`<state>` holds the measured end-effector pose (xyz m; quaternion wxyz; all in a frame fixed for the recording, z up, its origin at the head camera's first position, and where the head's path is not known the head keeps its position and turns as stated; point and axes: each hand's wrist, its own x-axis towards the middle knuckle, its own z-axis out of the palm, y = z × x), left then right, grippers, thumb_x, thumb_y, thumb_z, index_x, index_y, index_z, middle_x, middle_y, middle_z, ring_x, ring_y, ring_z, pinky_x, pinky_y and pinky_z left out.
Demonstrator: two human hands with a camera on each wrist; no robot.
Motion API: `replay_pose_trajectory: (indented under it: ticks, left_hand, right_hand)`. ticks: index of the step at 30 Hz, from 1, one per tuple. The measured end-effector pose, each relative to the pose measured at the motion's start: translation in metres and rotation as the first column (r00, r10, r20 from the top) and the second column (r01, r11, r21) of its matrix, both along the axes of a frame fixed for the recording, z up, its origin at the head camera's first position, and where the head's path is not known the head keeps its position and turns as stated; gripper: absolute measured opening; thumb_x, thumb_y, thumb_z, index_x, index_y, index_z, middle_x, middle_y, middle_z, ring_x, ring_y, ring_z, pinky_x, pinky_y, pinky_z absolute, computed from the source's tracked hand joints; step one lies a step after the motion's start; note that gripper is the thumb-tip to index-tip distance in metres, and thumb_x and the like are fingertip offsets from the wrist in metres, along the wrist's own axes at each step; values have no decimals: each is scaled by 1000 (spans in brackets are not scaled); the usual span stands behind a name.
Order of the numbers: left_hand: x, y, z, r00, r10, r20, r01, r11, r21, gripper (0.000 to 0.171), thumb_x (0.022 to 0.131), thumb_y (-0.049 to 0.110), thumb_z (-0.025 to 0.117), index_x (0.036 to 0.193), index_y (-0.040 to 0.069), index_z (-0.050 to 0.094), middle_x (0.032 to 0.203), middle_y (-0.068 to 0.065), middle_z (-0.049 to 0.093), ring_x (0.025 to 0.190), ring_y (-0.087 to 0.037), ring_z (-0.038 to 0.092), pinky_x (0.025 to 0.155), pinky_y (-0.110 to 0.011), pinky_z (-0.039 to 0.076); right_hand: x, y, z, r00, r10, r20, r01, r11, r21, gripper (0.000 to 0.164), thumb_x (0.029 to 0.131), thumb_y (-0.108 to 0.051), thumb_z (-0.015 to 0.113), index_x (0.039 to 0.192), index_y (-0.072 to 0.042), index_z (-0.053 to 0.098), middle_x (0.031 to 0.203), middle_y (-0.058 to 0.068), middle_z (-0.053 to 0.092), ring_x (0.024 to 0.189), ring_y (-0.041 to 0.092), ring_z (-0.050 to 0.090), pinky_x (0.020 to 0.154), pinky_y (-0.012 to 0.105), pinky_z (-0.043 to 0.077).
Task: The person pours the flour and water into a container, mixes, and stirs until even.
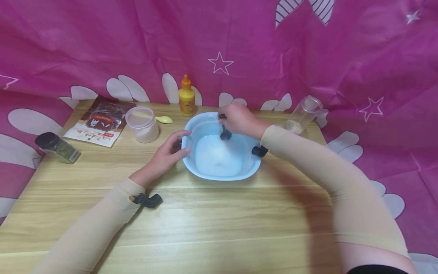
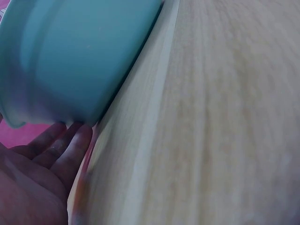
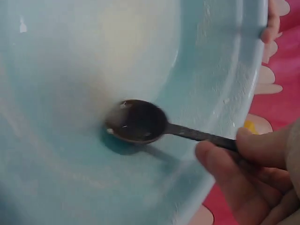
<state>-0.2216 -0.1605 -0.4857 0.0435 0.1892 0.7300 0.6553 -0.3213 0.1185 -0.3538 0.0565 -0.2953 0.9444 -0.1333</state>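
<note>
A light blue plastic basin (image 1: 222, 178) stands on the table, with whitish, cloudy contents (image 1: 219, 154) in its bottom. My right hand (image 1: 236, 118) reaches over the far rim and pinches the handle of a small dark spoon (image 3: 140, 123) between thumb and fingers. The spoon's bowl is down inside the basin, over the pale contents. At the basin's left side, my left hand (image 1: 170, 149) holds the edge, thumb and forefinger at the rim. In the left wrist view, its other fingers (image 2: 70, 152) lie fairly straight against the outer wall.
Left of the basin are a lidded clear tub (image 1: 143, 127), a yellow spoon (image 1: 165, 120), a brown-and-white packet (image 1: 100, 121) and a black-capped jar (image 1: 59, 147). Behind it stands a yellow squeeze bottle (image 1: 186, 99). A clear container (image 1: 302, 114) stands at the right, by the pink curtain (image 1: 253, 45).
</note>
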Motion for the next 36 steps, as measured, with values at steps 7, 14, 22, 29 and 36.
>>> replay_pose_trajectory:
  ticks: [7, 14, 22, 29, 36]
  left_hand:
    - [-1, 1, -2, 1000, -14, -19, 15, 999, 30, 56, 109, 3, 66, 162, 8, 48, 151, -30, 59, 134, -49, 63, 100, -28, 62]
    - [0, 2, -2, 1000, -11, -25, 11, 1000, 17, 57, 110, 5, 66, 163, 10, 48, 150, -30, 61, 134, -48, 64, 102, -28, 60]
    - [-1, 1, 0, 1000, 1, -3, -1, 1000, -3, 57, 109, 7, 68, 163, 12, 49, 151, -27, 60, 135, -46, 63, 101, -27, 60]
    - [-1, 1, 1, 1000, 4, -4, -4, 1000, -10, 56, 109, 8, 68, 162, 11, 49, 152, -27, 60, 134, -46, 63, 102, -27, 60]
    - [-1, 1, 0, 1000, 3, -3, -3, 1000, 3, 57, 108, 8, 69, 162, 11, 49, 152, -29, 59, 136, -48, 62, 100, -28, 61]
  right_hand:
    - [8, -16, -9, 984, -10, 176, 50, 974, -221, 14, 105, -16, 81, 117, -9, 82, 99, 1, 80, 91, 18, 72, 80, 30, 62]
    - [16, -13, -16, 852, 188, 489, -2, 935, -356, 4, 103, -10, 81, 106, -7, 81, 92, 7, 82, 89, 20, 82, 83, 34, 68]
    - [6, 8, -8, 799, 141, 585, -50, 984, -168, 5, 102, -6, 81, 104, -2, 79, 91, 13, 79, 84, 24, 83, 79, 35, 69]
    - [-4, 16, 3, 956, 3, 294, 22, 996, -82, 5, 103, -8, 80, 103, -4, 80, 93, 9, 78, 79, 18, 79, 75, 31, 66]
    - [0, -1, -5, 969, -33, 244, 91, 970, -227, 8, 105, -10, 79, 111, -5, 80, 99, 7, 78, 86, 17, 78, 81, 29, 65]
